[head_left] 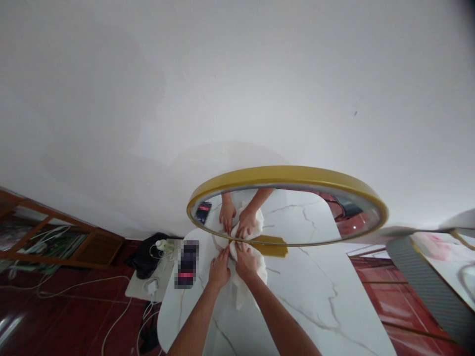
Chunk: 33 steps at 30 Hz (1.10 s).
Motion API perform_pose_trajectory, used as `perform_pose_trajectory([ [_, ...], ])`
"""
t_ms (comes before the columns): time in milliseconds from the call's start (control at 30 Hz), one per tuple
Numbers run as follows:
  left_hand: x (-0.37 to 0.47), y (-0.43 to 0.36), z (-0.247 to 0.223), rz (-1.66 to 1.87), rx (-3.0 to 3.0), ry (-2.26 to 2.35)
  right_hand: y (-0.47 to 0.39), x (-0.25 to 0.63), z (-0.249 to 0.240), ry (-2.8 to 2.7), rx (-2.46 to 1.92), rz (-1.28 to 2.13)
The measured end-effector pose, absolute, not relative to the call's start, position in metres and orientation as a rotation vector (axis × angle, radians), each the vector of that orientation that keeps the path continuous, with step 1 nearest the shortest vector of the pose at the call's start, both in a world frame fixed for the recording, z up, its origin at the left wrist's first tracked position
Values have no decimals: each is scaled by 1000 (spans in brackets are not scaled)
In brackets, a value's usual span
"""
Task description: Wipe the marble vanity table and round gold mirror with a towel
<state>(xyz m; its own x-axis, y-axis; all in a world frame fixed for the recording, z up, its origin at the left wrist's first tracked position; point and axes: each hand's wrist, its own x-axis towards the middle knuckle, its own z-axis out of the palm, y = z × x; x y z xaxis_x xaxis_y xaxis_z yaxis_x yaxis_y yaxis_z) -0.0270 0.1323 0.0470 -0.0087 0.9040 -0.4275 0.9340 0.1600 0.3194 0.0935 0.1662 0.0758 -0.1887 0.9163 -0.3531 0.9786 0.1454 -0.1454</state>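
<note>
My right hand (245, 262) presses on a crumpled white cloth (261, 264) at the foot of the round mirror (285, 173). Part of the cloth trails back over the marbled white table (315, 291), beside my right forearm. Just left of it, my left hand (220, 269) rests by the mirror's lower edge with its fingers stretched forward and nothing visible in them. The gold-rimmed mirror stands on a flat gold base (272, 248). Both hands and the cloth show again in its glass.
A blurred-out dark phone-like object (186, 264) lies near the table's left edge. Further left are a low stand (163, 277) with a charger and cables, a black bag (148, 254) and a wooden cabinet (96, 247). A striped grey seat (419, 282) stands at right; a wall rises behind.
</note>
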Motion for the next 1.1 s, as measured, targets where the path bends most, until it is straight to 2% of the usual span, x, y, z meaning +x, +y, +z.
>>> perform_pose_trajectory([
  [833,-26,130,45,-52,1727,1909,161,109,69,2257,1842,-523],
  [1100,-21,130,44,-67,1761,1954,147,138,67,2241,1831,-492],
])
